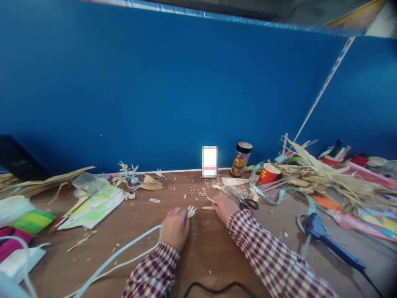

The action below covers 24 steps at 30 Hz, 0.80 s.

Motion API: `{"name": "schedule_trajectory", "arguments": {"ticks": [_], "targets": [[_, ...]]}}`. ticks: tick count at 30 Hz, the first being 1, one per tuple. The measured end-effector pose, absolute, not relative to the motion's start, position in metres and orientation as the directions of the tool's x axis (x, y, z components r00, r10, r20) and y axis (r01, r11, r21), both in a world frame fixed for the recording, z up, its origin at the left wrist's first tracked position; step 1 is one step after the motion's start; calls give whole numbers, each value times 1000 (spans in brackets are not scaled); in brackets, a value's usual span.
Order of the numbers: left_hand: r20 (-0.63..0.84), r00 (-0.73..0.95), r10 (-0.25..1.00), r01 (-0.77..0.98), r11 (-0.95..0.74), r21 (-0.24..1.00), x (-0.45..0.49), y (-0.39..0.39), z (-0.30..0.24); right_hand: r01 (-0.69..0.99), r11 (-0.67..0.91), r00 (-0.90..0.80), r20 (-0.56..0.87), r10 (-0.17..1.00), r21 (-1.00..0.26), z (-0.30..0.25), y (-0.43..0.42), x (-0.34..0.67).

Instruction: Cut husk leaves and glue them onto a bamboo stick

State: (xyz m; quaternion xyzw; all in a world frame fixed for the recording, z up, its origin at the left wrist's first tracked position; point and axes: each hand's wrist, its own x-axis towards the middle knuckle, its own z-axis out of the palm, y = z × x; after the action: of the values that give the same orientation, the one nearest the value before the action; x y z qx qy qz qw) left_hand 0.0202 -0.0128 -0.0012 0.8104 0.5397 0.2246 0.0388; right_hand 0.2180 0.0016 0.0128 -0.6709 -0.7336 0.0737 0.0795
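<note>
My left hand (173, 227) rests on the brown table with its fingers curled together. A small whitish fan of petals (191, 212) sticks out at its fingertips. To the right, my right hand (223, 206) is closed, and a thin pale stick (212, 200) juts from its fingers. A narrow pale husk strip (207, 207) lies just at those fingertips; I cannot tell whether it is held. Black-handled scissors (249, 203) lie beside my right wrist, among pale clippings (243, 192). Beyond the hands a lit white phone screen (210, 161) stands against the blue wall.
A dark-lidded jar (241, 160) and a red paper cup (269, 173) stand at the back right. Dried husks (328, 165) are heaped beyond a blue glue gun (331, 240). Husk flowers (130, 171) and a painted sheet (93, 207) lie left. A white cable (124, 244) loops near my left wrist.
</note>
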Motion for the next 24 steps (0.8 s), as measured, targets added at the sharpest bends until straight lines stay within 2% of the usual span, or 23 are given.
{"name": "schedule_trajectory", "arguments": {"ticks": [6,8,11,14,16,18,20,22,24], "targets": [[462,246,852,641,-501,582,31,-21,1,970,147,-136,69,988,-192,36,-23,209],[440,261,859,573,-505,646,35,-24,2,962,206,-192,95,977,-178,44,-34,205],[365,333,870,545,-493,678,37,-28,2,956,257,-240,123,963,-142,50,-44,201],[289,339,896,582,-440,684,38,-31,3,961,252,-235,146,961,-115,53,-48,200],[256,284,924,556,-377,741,39,-32,3,968,220,-198,171,965,-118,55,-49,201],[197,219,956,425,-275,863,41,-31,1,966,208,-173,216,961,-154,59,-52,203],[101,167,981,206,-135,969,42,-29,-1,945,237,-172,274,946,-226,60,-54,203],[7,137,991,-6,-6,1000,44,-28,-3,903,292,-191,316,929,-314,60,-57,203],[-52,119,992,-129,67,989,45,-28,-3,849,342,-208,342,917,-403,57,-57,201]]}}
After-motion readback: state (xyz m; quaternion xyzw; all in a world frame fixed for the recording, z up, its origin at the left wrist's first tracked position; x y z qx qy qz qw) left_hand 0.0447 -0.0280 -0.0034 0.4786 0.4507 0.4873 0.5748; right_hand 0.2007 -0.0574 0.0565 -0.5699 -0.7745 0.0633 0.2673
